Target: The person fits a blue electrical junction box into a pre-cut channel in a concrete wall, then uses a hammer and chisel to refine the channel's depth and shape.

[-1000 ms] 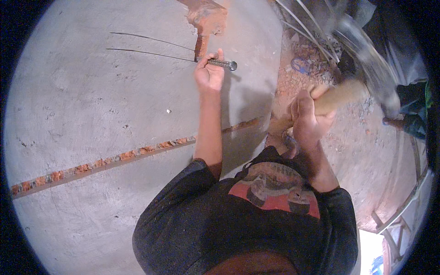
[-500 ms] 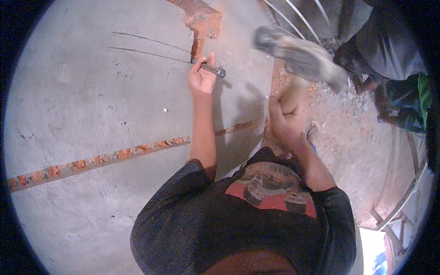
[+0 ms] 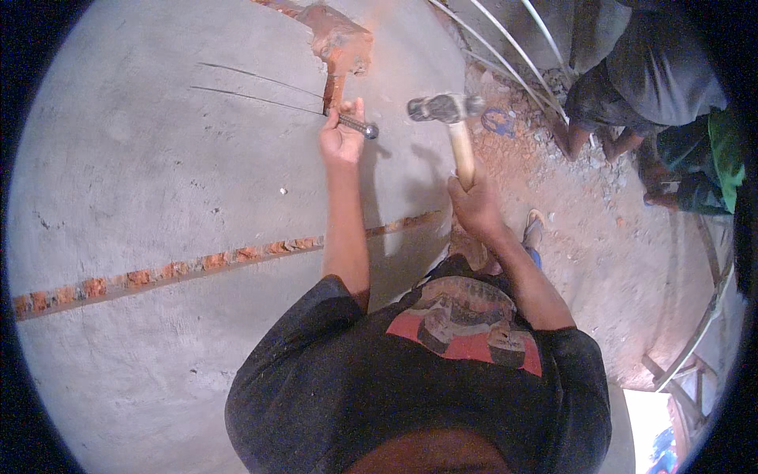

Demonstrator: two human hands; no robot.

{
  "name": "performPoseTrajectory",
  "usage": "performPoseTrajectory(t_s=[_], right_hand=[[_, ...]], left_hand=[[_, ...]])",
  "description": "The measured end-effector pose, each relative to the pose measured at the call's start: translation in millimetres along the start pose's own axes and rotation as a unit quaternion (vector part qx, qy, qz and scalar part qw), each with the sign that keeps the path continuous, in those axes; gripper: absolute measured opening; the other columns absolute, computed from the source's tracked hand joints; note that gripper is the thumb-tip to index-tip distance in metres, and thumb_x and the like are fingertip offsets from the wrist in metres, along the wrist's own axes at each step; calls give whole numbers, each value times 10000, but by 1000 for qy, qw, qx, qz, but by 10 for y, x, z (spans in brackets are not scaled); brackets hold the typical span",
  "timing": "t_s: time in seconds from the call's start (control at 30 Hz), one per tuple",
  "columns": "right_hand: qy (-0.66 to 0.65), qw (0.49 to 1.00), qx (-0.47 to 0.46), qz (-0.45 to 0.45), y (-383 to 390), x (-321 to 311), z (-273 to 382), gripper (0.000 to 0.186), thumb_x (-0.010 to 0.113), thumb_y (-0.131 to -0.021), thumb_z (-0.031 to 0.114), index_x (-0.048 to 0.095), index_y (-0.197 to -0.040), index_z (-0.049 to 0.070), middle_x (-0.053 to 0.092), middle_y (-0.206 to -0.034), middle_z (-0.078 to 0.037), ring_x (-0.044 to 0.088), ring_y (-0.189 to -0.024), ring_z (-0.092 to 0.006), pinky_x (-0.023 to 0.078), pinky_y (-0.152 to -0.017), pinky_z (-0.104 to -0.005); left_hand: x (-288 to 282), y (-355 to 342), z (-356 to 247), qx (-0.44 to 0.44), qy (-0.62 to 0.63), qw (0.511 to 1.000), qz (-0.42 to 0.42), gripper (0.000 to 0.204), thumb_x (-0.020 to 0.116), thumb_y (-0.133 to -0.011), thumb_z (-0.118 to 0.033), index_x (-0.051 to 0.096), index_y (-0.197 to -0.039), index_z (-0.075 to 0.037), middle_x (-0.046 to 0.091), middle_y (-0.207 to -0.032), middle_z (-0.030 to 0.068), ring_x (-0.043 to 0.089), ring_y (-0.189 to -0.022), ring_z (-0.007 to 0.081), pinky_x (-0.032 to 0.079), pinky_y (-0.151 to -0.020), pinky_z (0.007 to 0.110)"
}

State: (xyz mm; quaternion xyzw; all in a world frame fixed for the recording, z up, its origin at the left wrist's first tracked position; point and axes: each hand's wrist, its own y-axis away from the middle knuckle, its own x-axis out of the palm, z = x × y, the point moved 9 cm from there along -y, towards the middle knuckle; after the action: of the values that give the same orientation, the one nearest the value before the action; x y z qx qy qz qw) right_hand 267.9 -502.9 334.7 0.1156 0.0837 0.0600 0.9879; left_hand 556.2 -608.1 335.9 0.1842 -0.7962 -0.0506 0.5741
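Note:
My left hand [image 3: 342, 142] is closed round a dark ribbed chisel [image 3: 354, 124], its rounded striking end sticking out to the right. The chisel's tip meets the grey plastered wall [image 3: 158, 166] at the lower end of a short chased slot [image 3: 334, 91] of bare red brick. Two dark lines run along the wall to that spot. In my right hand [image 3: 478, 207] is a hammer [image 3: 462, 146], gripped by its pale wooden handle. The dark hammer head is raised to the right of the chisel, apart from it.
A long horizontal groove [image 3: 213, 261] shows red brick lower on the wall. White conduits [image 3: 521, 59] lean at the upper right. Rubble [image 3: 604, 178] and a blue coil [image 3: 497, 122] lie on the dirt floor. Another person in grey [image 3: 659, 71] crouches at the right, near someone in green.
The hammer, blurred before, has swung left towards the chisel and now shows sharply. My right hand moved slightly left with it. My left hand keeps its hold on the chisel.

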Motion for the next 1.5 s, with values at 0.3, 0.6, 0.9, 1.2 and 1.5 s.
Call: performPoseTrajectory(t_s=[0.3, 0.6, 0.9, 1.2, 1.5], right_hand=[[22, 998, -45, -49, 185, -120, -264, 264, 602, -783, 209, 549, -916, -14, 572, -785, -180, 573, -738, -293, 461, -678, -383], [-54, 998, 24, 11, 286, -57, -234, 241, 593, -778, 199, 540, -920, 11, 557, -718, -97, 557, -670, -200, 458, -632, -353], [-14, 999, -22, -31, 176, 13, -569, 186, 591, -774, 149, 520, -899, 31, 516, -651, -22, 480, -498, -92, 404, -448, -259], [-26, 999, -40, 7, 271, -46, -322, 212, 587, -783, 137, 507, -944, 25, 512, -673, -31, 487, -508, -93, 408, -446, -257], [-111, 993, 36, 23, 364, -26, -229, 260, 581, -792, 98, 494, -1024, 19, 518, -721, -40, 497, -545, -108, 424, -482, -270]], left_hand=[[-158, 89, 190, 0, -33, 999, -28, 245, 366, -962, -189, 436, -868, 26, 522, -762, 155, 547, -769, 287, 394, -970, 528], [30, -89, 187, 64, -135, 989, -12, 232, 357, -972, -224, 447, -846, -51, 429, -671, 41, 439, -578, 179, 460, -724, 378], [191, -25, 510, 10, -246, 969, -22, 211, 361, -970, -257, 439, -881, -82, 410, -656, 18, 380, -528, 152, 406, -599, 357], [57, -196, 292, 74, -166, 981, -74, 221, 314, -975, -250, 392, -850, -85, 401, -673, 24, 365, -522, 151, 385, -580, 349], [192, -361, 544, -64, -141, 988, 14, 220, 379, -953, -264, 423, -834, -85, 412, -649, 22, 339, -480, 110, 318, -451, 249]])
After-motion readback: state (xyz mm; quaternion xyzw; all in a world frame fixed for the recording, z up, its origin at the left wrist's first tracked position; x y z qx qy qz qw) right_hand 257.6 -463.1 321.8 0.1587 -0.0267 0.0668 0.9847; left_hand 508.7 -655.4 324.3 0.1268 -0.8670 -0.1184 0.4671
